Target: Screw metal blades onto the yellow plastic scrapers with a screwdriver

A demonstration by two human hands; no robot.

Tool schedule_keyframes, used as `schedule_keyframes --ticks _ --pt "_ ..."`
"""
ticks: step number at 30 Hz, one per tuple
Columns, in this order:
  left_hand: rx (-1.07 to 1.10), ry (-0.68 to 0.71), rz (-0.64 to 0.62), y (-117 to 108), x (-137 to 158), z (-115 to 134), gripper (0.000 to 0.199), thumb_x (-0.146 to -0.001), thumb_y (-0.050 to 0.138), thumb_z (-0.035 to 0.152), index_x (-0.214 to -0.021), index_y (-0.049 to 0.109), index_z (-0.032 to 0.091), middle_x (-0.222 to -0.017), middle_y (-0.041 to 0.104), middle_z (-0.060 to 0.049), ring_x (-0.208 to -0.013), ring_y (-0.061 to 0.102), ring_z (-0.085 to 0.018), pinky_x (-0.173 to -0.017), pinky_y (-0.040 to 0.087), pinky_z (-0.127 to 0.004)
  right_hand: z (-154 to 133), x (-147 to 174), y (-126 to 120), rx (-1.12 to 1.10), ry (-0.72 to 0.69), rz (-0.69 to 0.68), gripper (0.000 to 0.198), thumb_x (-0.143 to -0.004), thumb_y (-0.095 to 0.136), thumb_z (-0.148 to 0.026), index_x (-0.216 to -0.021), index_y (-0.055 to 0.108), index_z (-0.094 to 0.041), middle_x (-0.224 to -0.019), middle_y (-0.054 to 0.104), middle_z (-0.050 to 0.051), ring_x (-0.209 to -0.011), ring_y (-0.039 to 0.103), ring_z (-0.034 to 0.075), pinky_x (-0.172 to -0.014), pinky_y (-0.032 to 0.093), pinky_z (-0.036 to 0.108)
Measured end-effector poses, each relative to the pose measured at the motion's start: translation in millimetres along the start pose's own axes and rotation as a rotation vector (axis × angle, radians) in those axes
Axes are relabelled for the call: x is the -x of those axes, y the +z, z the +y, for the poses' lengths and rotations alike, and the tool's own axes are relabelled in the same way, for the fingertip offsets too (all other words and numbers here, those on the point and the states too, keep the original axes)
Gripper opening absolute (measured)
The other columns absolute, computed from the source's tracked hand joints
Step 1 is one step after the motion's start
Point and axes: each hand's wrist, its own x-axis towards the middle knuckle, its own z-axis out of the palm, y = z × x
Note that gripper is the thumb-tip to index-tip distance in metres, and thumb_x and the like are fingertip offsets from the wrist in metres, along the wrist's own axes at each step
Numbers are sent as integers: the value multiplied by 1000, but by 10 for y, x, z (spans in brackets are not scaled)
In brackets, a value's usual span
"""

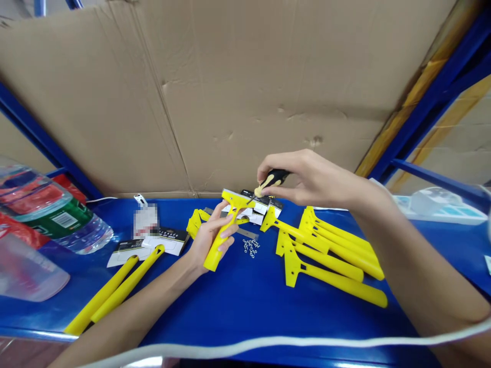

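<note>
My left hand (210, 236) is closed around the handle of a yellow scraper (218, 250), held tilted above the blue shelf with its wide head upward. In my right hand (301, 176) is a screwdriver (273, 180) with a black and cream handle. Its shaft slants down to the scraper's head; whether the tip sits in a screw is too small to tell. Below the scraper lies a small heap of screws (251, 248). Several yellow scraper handles (337, 283) are spread to the right. Yellow head pieces (195, 221) lie behind my left hand, near a metal blade (247, 233).
Two yellow handles (126, 283) rest at the left by black-and-white printed cards (172, 240). A large clear bottle (65, 220) and a plastic cup (34, 271) stand far left. Cardboard (268, 92) walls the back between blue posts. A white cable (291, 341) crosses the front.
</note>
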Motion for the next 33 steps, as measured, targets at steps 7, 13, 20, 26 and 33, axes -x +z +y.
schedule_keyframes --ticks 7,13,20,26,33 --pt "-22 -32 53 7 -11 -47 62 -92 72 6 -145 50 28 -119 69 -5 -47 47 -1 -32 38 -11 37 -3 75 54 -5 -27 17 -102 68 -35 -113 65 -22 -107 76 7 -86 65 20 -75 46 33" --pt "-7 11 41 7 -6 1 61 -92 72 6 -145 50 27 -115 68 -4 -47 46 -1 -32 38 -11 10 -15 50 16 -69 5 8 -101 68 -25 -107 67 -21 -101 77 5 -82 65 18 -76 46 32" --pt "-26 3 23 46 26 11 63 -90 74 6 -144 49 28 -106 66 -2 -46 43 -2 -31 35 -12 -50 0 11 75 -86 1 10 -103 70 -30 -100 69 -20 -96 76 6 -80 65 19 -72 43 32" --pt "-28 -9 32 22 12 -22 62 -90 73 5 -142 49 28 -104 66 -1 -45 42 -3 -31 34 -13 -57 -22 49 96 -108 -6 16 -105 69 -34 -100 67 -19 -94 74 5 -77 63 18 -70 42 31" --pt "30 -7 17 12 18 -26 63 -92 71 6 -147 49 28 -130 69 -11 -47 46 -1 -32 35 -12 -144 57 17 187 -35 0 17 -108 63 -39 -106 63 -22 -97 74 5 -76 63 19 -66 40 33"
